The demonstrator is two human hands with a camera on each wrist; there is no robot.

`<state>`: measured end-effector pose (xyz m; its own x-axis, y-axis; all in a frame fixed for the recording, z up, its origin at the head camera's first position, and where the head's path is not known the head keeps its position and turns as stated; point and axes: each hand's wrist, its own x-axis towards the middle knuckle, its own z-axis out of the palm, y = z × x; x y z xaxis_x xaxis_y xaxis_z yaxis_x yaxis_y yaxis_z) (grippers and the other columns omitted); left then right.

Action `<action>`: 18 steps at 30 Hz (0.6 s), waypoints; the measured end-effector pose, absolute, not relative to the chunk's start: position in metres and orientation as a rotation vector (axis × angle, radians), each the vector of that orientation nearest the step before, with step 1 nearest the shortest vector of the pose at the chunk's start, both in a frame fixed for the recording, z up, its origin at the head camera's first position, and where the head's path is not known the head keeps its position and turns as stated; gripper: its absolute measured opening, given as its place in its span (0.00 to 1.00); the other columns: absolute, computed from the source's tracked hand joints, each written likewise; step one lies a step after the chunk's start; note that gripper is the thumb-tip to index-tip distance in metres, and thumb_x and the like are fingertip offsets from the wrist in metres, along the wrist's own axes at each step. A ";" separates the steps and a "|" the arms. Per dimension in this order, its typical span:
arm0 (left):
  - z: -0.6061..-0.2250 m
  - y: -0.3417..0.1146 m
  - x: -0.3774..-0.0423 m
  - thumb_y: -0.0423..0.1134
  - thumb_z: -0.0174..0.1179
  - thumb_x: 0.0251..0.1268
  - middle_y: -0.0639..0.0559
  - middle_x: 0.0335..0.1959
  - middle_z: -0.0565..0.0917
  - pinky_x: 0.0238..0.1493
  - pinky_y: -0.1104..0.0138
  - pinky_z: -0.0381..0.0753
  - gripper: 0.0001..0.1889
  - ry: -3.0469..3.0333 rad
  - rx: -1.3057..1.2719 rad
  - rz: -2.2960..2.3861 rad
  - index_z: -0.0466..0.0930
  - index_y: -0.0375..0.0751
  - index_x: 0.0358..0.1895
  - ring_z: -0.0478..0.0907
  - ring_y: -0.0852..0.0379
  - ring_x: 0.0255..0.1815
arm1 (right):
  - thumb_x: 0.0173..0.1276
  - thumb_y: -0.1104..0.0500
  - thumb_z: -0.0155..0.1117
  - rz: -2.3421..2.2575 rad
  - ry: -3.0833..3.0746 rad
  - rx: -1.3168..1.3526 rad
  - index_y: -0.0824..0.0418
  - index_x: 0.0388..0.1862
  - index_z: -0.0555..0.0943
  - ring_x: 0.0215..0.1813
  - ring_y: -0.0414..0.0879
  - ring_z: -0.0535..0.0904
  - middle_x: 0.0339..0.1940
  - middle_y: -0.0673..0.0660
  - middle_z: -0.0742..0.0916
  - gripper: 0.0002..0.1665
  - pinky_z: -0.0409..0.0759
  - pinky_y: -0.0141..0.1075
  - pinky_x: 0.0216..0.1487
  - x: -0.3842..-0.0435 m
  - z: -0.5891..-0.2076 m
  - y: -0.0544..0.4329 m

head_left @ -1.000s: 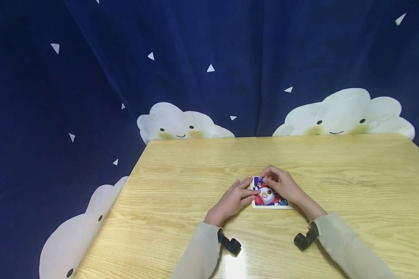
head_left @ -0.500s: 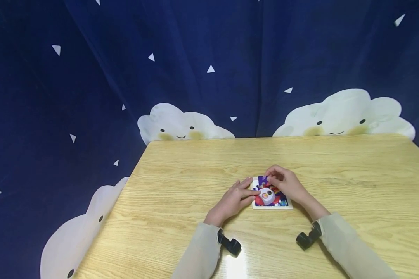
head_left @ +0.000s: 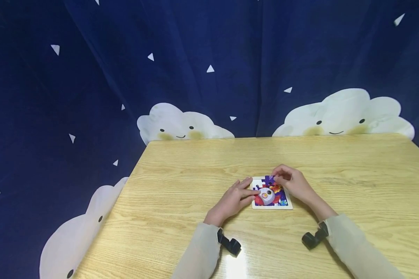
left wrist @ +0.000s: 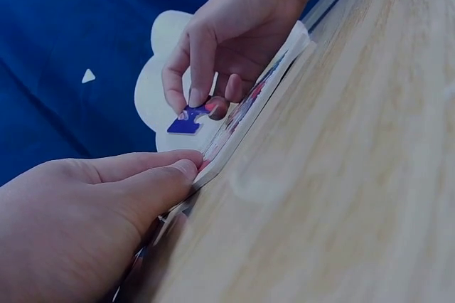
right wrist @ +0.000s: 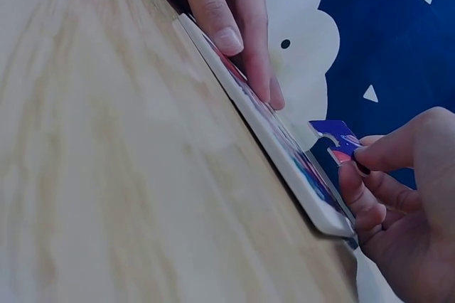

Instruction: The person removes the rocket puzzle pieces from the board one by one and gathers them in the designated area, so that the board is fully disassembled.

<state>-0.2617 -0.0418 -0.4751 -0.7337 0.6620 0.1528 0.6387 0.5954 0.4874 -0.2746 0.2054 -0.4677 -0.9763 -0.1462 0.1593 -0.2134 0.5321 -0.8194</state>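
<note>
A square jigsaw puzzle with a white frame (head_left: 271, 207) lies on the table, its picture a white-faced character on purple and red. My left hand (head_left: 230, 201) rests along its left side, fingers stretched over the frame and picture. In the right wrist view, the left fingertips (right wrist: 229, 40) press down on the puzzle's face. My right hand (head_left: 293, 185) pinches a purple jigsaw piece (left wrist: 186, 124) between thumb and fingertips. The piece is raised and tilted above the puzzle's far side. Pale backing shows in the frame's far left corner.
The wooden table (head_left: 181, 170) extends around the puzzle on all sides. A dark blue curtain (head_left: 202, 46) with white clouds and triangles hangs behind the table and along its left. Each wrist wears a black camera mount (head_left: 230, 246).
My right hand has moved to the right along the puzzle's far edge, carrying the purple jigsaw piece. More pale backing shows at the far left corner. The left hand has stayed put.
</note>
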 end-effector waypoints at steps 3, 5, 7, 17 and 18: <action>-0.475 -0.041 -0.261 0.44 0.54 0.74 0.44 0.77 0.62 0.82 0.54 0.52 0.16 2.773 1.130 0.813 0.80 0.52 0.60 0.57 0.53 0.79 | 0.67 0.65 0.61 1.438 -2.684 0.313 0.60 0.43 0.82 0.40 0.37 0.80 0.43 0.59 0.87 0.07 0.78 0.25 0.44 -0.276 -0.470 0.210; -0.475 -0.042 -0.262 0.45 0.54 0.74 0.44 0.77 0.62 0.82 0.54 0.52 0.16 2.781 1.134 0.803 0.80 0.52 0.60 0.57 0.53 0.79 | 0.68 0.66 0.60 1.440 -2.686 0.308 0.60 0.43 0.82 0.40 0.36 0.80 0.43 0.60 0.87 0.07 0.78 0.24 0.45 -0.277 -0.472 0.212; -0.475 -0.042 -0.261 0.45 0.54 0.74 0.44 0.77 0.62 0.82 0.54 0.53 0.16 2.787 1.139 0.794 0.80 0.52 0.60 0.57 0.53 0.79 | 0.68 0.66 0.59 1.444 -2.688 0.304 0.60 0.44 0.81 0.39 0.35 0.80 0.43 0.60 0.87 0.07 0.79 0.24 0.44 -0.278 -0.473 0.214; -0.475 -0.042 -0.262 0.46 0.53 0.74 0.46 0.77 0.61 0.82 0.55 0.52 0.17 2.788 1.127 0.767 0.80 0.52 0.61 0.56 0.54 0.80 | 0.68 0.67 0.59 1.429 -2.691 0.259 0.63 0.43 0.81 0.37 0.34 0.79 0.41 0.61 0.86 0.07 0.78 0.23 0.42 -0.275 -0.470 0.226; -0.475 -0.042 -0.262 0.46 0.53 0.74 0.46 0.77 0.61 0.82 0.55 0.52 0.17 2.788 1.127 0.765 0.80 0.53 0.61 0.56 0.54 0.80 | 0.68 0.67 0.59 1.425 -2.693 0.251 0.63 0.43 0.81 0.37 0.34 0.80 0.41 0.61 0.86 0.07 0.78 0.23 0.42 -0.274 -0.470 0.227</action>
